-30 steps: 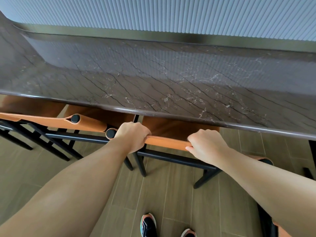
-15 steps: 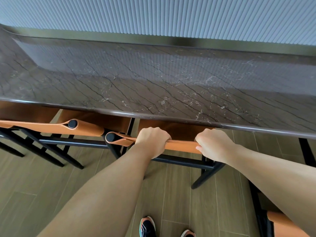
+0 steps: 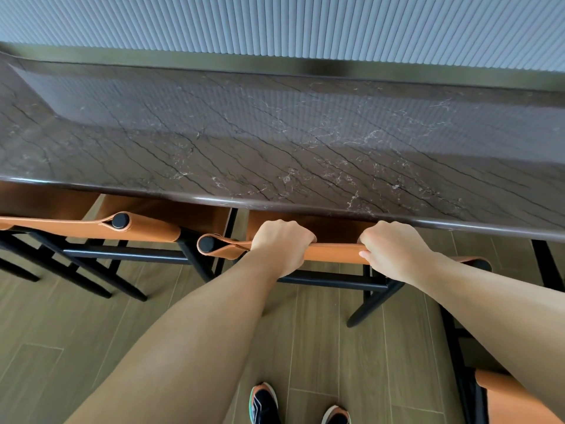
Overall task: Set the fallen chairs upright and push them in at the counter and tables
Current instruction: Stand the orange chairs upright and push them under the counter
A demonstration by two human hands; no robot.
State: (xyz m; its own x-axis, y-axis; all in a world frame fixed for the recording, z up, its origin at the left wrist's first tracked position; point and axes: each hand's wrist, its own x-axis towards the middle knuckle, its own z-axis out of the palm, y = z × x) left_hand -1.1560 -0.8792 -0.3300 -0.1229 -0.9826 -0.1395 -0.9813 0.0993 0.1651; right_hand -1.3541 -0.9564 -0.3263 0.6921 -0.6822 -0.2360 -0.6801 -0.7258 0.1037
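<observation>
Both hands, left hand [image 3: 281, 244] and right hand [image 3: 389, 247], curl around the chair [image 3: 334, 252] backrest (its long axis parallel to the counter [image 3: 275, 148] edge); the seat seems already tucked just beneath.

Orange-backed black chair [image 3: 333, 252], dark brown veined marble counter [image 3: 275, 148], grey ribbed wall [image 3: 305, 22].

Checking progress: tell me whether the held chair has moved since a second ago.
Yes. The chair has slid forward; its backrest now sits nearer the counter edge.
</observation>
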